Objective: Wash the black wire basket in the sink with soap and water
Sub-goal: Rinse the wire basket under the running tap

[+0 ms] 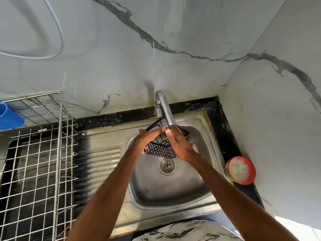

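The black wire basket [161, 150] hangs tilted over the steel sink [173, 188], right under the spout of the tap [164, 108]. My left hand [147, 138] holds the basket's left side, with fingers stretched along its upper rim. My right hand [177, 143] lies flat across the basket's middle, fingers pointing up toward the spout, and it hides part of the wire mesh. I cannot make out a stream of water. The drain [167, 165] sits just below the basket.
A round red-rimmed tub of whitish soap [240, 170] stands on the black counter right of the sink. Left of the basin lie the ribbed drainboard [102, 162] and a metal wire dish rack [38, 162], with a blue cup [9, 117] at the far left. Marble walls close the corner.
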Tool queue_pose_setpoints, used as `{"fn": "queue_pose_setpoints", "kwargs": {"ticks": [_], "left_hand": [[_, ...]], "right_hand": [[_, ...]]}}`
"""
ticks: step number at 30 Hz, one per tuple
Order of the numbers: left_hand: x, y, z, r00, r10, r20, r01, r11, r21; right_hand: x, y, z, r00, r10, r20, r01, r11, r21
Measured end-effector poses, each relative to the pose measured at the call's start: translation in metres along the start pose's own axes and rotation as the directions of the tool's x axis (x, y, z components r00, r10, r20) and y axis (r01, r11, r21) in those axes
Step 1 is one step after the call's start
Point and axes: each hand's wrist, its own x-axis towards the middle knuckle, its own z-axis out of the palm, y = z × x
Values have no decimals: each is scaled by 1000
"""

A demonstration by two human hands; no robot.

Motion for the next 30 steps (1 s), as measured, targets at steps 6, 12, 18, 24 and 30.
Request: {"fn": "queue_pose_setpoints", "kwargs": {"ticks": [6, 12, 18, 24, 30], "left_hand": [[4, 8, -6, 1000, -11, -26, 11, 1000, 13], [-22, 9, 5, 999, -42, 1, 42, 999, -12], [-17, -9, 5, 994, -101, 30, 104, 988, -118], [-21, -26, -6, 997, -76, 20, 78, 985, -151], [-19, -32, -7, 998, -60, 2, 59, 980, -190]], "right_hand": [[-9, -2, 1, 991, -125, 56, 131, 983, -127], [-16, 21, -6, 967, -253, -6, 249, 954, -165], [-15, 13, 5, 992, -124, 1, 123, 985, -121], [2, 21, 0, 991, -37, 129, 52, 992, -113], [4, 12, -1, 980, 54, 192, -21, 985, -172]]}}
